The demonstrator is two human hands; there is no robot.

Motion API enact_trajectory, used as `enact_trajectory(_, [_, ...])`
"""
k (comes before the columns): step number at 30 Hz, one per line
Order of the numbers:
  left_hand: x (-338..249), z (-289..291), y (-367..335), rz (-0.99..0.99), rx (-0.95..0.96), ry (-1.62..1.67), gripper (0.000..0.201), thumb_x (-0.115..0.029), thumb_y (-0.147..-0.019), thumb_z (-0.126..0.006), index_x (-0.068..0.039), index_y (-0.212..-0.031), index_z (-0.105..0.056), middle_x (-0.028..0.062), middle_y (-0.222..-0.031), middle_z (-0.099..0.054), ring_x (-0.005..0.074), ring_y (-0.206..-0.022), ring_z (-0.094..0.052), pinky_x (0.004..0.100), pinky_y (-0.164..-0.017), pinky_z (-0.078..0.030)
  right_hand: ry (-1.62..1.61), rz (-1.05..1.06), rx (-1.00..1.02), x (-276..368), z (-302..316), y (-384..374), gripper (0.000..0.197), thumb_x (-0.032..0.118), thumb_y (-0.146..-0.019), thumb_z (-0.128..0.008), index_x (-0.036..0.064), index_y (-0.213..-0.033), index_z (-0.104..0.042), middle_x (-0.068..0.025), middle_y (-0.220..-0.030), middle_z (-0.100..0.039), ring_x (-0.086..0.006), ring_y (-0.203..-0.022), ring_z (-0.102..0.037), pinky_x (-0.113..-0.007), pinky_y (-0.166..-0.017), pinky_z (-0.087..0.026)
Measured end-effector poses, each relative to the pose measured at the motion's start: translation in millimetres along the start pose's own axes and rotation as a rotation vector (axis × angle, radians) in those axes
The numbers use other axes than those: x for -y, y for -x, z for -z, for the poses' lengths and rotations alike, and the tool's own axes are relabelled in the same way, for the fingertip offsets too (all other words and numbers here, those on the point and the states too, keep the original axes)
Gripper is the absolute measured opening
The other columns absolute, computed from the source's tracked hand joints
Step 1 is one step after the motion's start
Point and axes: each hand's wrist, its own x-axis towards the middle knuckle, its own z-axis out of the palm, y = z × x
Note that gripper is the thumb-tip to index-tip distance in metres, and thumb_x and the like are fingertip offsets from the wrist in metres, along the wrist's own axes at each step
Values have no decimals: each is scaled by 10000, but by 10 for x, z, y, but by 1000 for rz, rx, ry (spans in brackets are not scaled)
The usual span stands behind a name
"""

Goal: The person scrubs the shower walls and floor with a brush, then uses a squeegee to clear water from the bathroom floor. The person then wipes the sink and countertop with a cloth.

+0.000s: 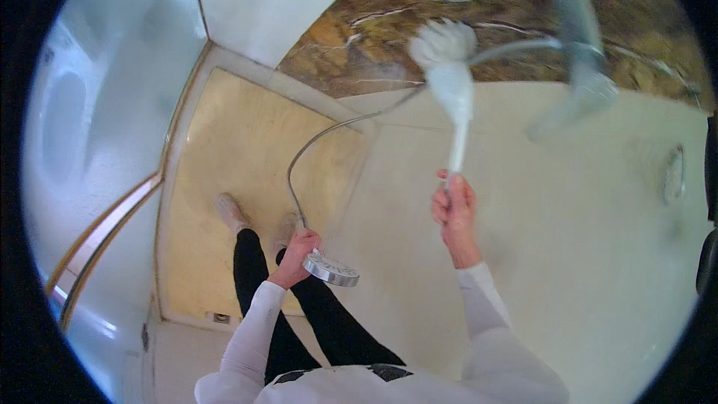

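Note:
My left hand (297, 256) is closed around the neck of a handheld shower head (331, 269), whose round, chrome-rimmed disc juts out to the right of my fingers. From that hand a thin metal hose (323, 132) curves up and away toward the brown marble wall. My right hand (455, 211) grips the lower handle of a white scrub brush (452, 93). Its bristle head, blurred, is at the marble wall (508, 0); I cannot tell whether it touches.
At the upper right a thick metal shower fixture (580, 30) crosses the marble. A metal fitting (674, 174) is on the pale surface (568, 239) at right. Frosted glass panels (127, 75) border the yellowish shower floor (247, 131) on the left, with a small drain (221, 318) near my feet.

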Motion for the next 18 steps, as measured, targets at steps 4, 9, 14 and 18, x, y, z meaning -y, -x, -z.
enact_trajectory(4, [-531, 74, -118, -19, -10, -79, 125, -65, -669, -595, -59, -709, -477, 110, -739, -506, 319, -804, -495, 391, -680, -389, -154, -107, 95, -109, 139, 353, 331, 395, -931, -439, 83, -960, -546, 59, -536, -352, -32, -391, -272, -208, -343, -211])
enact_trajectory(9, [-933, 212, -300, 161, -131, 139, 120, -20, -653, -591, -58, -710, -493, 105, -674, -495, 321, -714, -486, 365, -642, -393, -541, -264, 23, 110, 572, 567, 311, 391, -937, -417, 110, -840, -508, 59, -533, -324, -54, -388, -252, -220, -342, -205])
enact_trajectory(14, [-1496, 408, -465, 183, -123, -97, 160, -21, -640, -594, -39, -625, -435, 114, -664, -449, 278, -673, -461, 317, -607, -373, -1083, -210, 112, 884, 919, 258, 286, 364, -940, -409, 116, -807, -465, 56, -556, -298, -64, -427, -269, -223, -374, -222])
enact_trajectory(18, [-1501, 398, -553, 136, -67, -271, 154, -28, -650, -585, -41, -627, -433, 102, -679, -468, 266, -742, -478, 342, -632, -379, -1242, -261, 202, 1125, 682, -208, 211, 234, -936, -383, 102, -771, -383, 18, -594, -306, -95, -471, -306, -241, -415, -259])
